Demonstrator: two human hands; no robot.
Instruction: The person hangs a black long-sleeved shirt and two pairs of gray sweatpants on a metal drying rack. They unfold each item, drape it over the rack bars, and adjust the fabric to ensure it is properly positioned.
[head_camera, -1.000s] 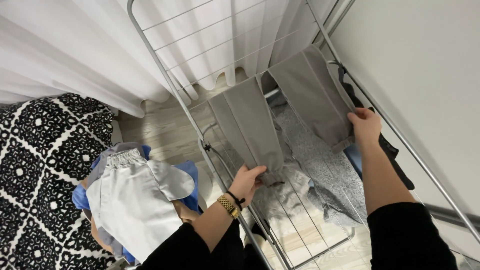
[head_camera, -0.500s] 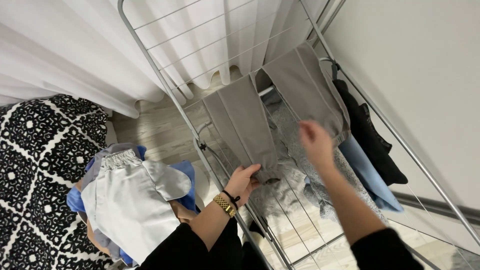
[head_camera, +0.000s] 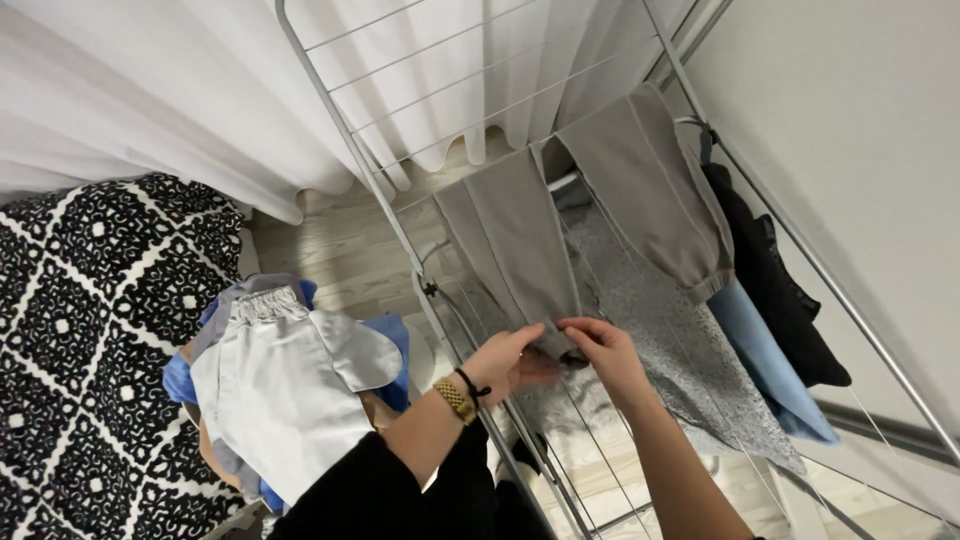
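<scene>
Pinching the cuff at the bottom of the nearer grey trouser leg (head_camera: 512, 250), I have both hands meeting there: my left hand (head_camera: 508, 358) grips the hem from the left with fingers curled around the fabric, and my right hand (head_camera: 603, 350) closes on the same hem from the right, thumb and fingertips touching it. The grey trousers hang folded over the wires of the metal drying rack (head_camera: 350, 150), the second leg (head_camera: 655, 195) draped just beside the first, its cuff hanging free. Below them a speckled grey garment (head_camera: 665, 340) lies on the lower wires, with a light blue cloth (head_camera: 770, 360) and a black garment (head_camera: 775, 280) hanging towards the wall. A heap of laundry (head_camera: 290, 385) sits on my left, near the black-and-white patterned rug (head_camera: 80, 300).
</scene>
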